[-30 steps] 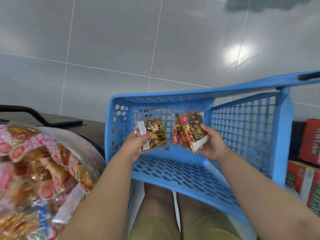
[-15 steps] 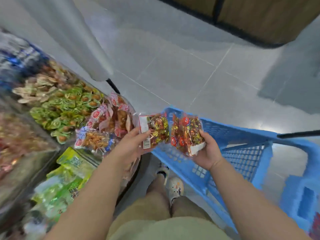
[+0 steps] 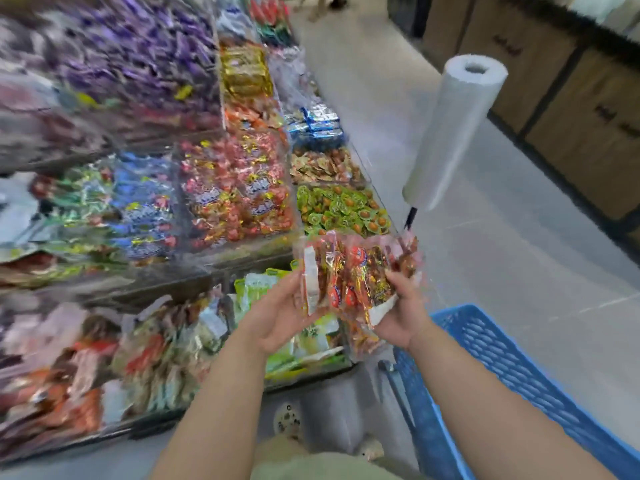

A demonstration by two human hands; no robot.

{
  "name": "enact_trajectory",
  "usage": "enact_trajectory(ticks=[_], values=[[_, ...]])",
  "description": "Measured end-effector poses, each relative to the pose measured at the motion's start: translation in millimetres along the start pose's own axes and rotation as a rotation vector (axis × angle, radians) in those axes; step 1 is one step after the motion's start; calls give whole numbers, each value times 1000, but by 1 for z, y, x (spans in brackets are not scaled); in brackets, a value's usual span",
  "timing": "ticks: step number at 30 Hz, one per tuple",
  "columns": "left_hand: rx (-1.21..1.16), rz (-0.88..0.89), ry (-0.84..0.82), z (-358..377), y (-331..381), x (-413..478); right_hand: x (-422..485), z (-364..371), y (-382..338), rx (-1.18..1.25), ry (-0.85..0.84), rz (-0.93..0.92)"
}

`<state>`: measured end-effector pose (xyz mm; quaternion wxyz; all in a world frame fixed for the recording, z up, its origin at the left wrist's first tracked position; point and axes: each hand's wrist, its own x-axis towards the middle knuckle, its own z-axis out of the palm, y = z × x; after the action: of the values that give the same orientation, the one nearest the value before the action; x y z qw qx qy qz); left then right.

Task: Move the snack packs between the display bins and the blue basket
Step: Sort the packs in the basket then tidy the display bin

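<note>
Both my hands hold clear snack packs with red and gold wrappers in front of the display bins. My left hand (image 3: 277, 313) grips one snack pack (image 3: 313, 275) by its white-labelled edge. My right hand (image 3: 401, 313) grips a bunch of snack packs (image 3: 363, 278) pressed against the left one. The blue basket (image 3: 502, 368) stands at the lower right, beside and below my right forearm, apart from the packs. The display bins (image 3: 235, 188) are filled with mixed wrapped snacks at the left and centre.
A roll of clear plastic bags (image 3: 450, 133) stands on a black post just right of the bins. Grey tiled floor (image 3: 502, 237) stretches to the right, with brown cartons (image 3: 571, 109) along the far right. My legs and shoes show at the bottom.
My view swung from the basket's inside to the display bins. Both hands carried the packs out of the basket, up and left, and brought them together.
</note>
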<state>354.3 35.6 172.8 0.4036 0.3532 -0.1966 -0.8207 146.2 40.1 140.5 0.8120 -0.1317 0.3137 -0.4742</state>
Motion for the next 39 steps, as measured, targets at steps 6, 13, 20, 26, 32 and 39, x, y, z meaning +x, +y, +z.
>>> enact_trajectory(ticks=[6, 13, 20, 26, 32, 39], values=[[-62, 80, 263, -52, 58, -23, 62, 80, 44, -95, -178, 94], [6, -22, 253, -104, 119, -27, 122, 132, 83, -38, -196, 135], [-30, 96, 212, -141, 157, -1, 136, 130, 73, 71, -125, 78], [70, 84, 204, -124, 180, 32, 131, 98, 42, 203, 57, -49], [331, 357, 429, -98, 190, 79, 137, 67, 13, 233, 272, -133], [845, 520, 437, -90, 176, 144, 155, 45, -10, 201, 317, -133]])
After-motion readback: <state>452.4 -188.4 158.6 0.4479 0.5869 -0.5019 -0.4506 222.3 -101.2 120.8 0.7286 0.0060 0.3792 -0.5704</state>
